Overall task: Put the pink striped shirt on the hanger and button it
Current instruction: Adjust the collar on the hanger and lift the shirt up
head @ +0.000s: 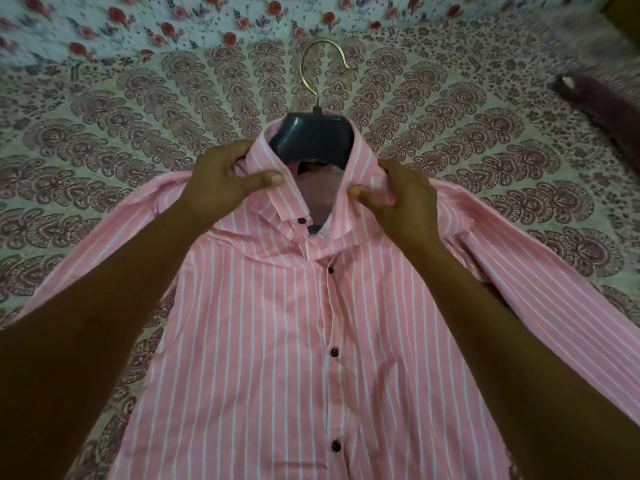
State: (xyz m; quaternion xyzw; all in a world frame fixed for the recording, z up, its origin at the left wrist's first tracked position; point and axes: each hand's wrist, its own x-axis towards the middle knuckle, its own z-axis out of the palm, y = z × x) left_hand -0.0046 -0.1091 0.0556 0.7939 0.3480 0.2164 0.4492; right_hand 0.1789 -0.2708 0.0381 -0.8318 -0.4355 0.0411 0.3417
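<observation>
The fingers point(239, 155) of the left hand point(221, 181) curl over the left wing of the collar point(287, 202). The thumb lies flat across the front of the wing, so the cloth is pinched between thumb and fingers. The right hand point(405, 209) grips the other wing the same way, thumb tip pressed to the collar edge and the other fingers bent over the fold behind it. Both forearms reach in from the lower corners, crossing over the shirt front.

The pink striped shirt point(263, 358) lies face up on the bed, its neck away from the person and its sleeves spread to either side. The dark plastic hanger point(311, 136) sits inside the neck opening, and its gold hook point(301, 67) lies on the bedspread point(104, 140) beyond the collar.

The top button point(301, 221) at the collar is undone and the neck gapes. Three more dark buttons point(335, 352) run down the placket, where the two edges overlap. They look fastened, though the view is too soft to be sure.

The bedspread carries a maroon fan-shaped print. At its far edge lies a pale cloth with red roses point(156, 26). A dark maroon bundle point(595, 98), too blurred to identify, sits at the right.
</observation>
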